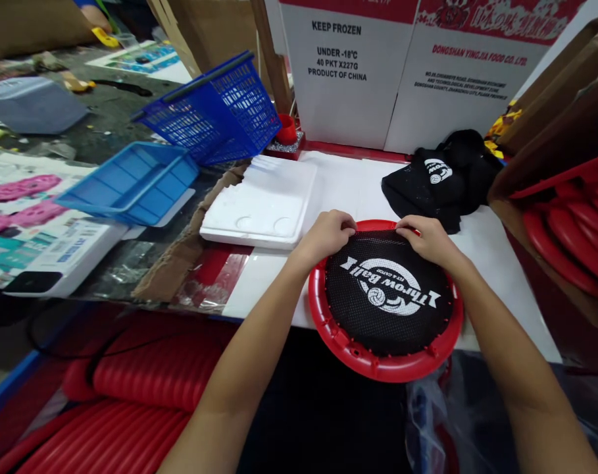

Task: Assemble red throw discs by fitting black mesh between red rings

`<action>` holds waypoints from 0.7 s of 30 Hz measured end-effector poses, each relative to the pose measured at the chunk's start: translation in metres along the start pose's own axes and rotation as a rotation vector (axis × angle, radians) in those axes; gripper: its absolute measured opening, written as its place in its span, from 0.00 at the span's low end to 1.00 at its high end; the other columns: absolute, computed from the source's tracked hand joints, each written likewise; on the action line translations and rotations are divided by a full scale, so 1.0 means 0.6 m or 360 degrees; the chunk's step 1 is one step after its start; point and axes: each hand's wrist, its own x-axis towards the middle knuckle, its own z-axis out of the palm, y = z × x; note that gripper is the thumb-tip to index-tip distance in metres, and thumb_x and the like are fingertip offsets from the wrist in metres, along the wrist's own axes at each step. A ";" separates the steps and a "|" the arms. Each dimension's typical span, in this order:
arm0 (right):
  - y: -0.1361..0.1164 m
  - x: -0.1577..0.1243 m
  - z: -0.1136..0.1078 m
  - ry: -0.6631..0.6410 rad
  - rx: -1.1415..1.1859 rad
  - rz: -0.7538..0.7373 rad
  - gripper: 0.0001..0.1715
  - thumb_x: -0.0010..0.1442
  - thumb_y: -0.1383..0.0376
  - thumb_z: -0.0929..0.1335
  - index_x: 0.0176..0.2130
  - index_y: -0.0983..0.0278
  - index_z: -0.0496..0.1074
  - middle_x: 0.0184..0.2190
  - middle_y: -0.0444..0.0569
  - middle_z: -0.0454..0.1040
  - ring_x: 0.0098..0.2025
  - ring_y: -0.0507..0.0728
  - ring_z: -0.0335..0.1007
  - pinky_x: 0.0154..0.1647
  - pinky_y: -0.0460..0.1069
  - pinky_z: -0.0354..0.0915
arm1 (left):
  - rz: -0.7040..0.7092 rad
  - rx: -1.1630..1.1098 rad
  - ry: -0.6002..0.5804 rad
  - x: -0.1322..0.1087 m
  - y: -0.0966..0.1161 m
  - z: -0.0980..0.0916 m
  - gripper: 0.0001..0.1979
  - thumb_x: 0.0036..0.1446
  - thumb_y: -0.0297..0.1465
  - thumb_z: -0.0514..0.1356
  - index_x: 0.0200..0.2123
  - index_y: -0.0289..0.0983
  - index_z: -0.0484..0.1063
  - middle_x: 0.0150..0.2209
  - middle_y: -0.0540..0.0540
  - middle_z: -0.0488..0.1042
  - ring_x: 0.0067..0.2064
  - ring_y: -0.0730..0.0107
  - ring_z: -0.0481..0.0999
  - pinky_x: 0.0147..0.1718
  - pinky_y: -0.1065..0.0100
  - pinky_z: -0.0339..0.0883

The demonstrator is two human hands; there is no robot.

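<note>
Two hands at work, left hand (331,234) and right hand (427,240), fingers drawn into a close pinch on the far edge of the black mesh (387,332); its red ring (402,370) sits bodyward of both, between the forearms, round with no long axis, neither hand clearly nearer; "Throw Ball" and "Fit & Catch" across the mesh; black fabric (427,181) just beyond the right hand; farther out, a white carton (348,105) shouts "KEEP FROZEN", "PRODUCT OF CHINA", "DONGSHAN YINGJIA FOOD CO. LTD."
</note>
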 end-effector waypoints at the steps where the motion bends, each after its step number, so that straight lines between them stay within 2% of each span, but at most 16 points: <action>1: 0.001 0.001 -0.001 -0.0013 -0.0013 0.0015 0.12 0.71 0.60 0.67 0.41 0.60 0.79 0.41 0.50 0.83 0.43 0.60 0.78 0.50 0.56 0.70 | -0.0014 -0.0021 0.0009 0.001 -0.002 0.000 0.09 0.59 0.28 0.60 0.36 0.39 0.82 0.37 0.42 0.86 0.38 0.61 0.82 0.38 0.60 0.74; 3: 0.003 0.001 -0.003 -0.0008 -0.0024 0.0063 0.12 0.70 0.60 0.67 0.41 0.60 0.80 0.41 0.49 0.84 0.42 0.60 0.78 0.49 0.55 0.70 | -0.0024 -0.0037 0.0012 0.000 -0.003 -0.001 0.09 0.59 0.28 0.60 0.36 0.39 0.82 0.37 0.43 0.85 0.38 0.61 0.82 0.39 0.59 0.74; 9: 0.005 -0.010 -0.005 0.0097 -0.0012 0.0300 0.12 0.67 0.60 0.68 0.39 0.61 0.81 0.34 0.48 0.83 0.33 0.57 0.74 0.40 0.53 0.66 | 0.0094 0.0123 0.0045 -0.006 0.011 0.000 0.15 0.63 0.24 0.54 0.40 0.38 0.82 0.44 0.39 0.84 0.46 0.56 0.81 0.49 0.54 0.73; 15: -0.004 -0.003 -0.005 0.0024 -0.0090 0.0257 0.11 0.67 0.63 0.67 0.38 0.61 0.81 0.35 0.49 0.83 0.36 0.58 0.75 0.43 0.53 0.66 | 0.0247 0.0250 0.0072 0.000 0.006 0.004 0.16 0.66 0.26 0.53 0.42 0.36 0.82 0.45 0.36 0.84 0.47 0.55 0.80 0.52 0.52 0.72; 21: -0.010 0.003 -0.006 -0.0028 -0.0167 0.0321 0.11 0.67 0.65 0.67 0.38 0.62 0.81 0.35 0.51 0.83 0.37 0.60 0.76 0.44 0.54 0.67 | 0.0067 0.0036 0.0155 0.010 -0.008 0.005 0.12 0.64 0.30 0.59 0.40 0.40 0.84 0.43 0.41 0.85 0.45 0.57 0.81 0.51 0.54 0.73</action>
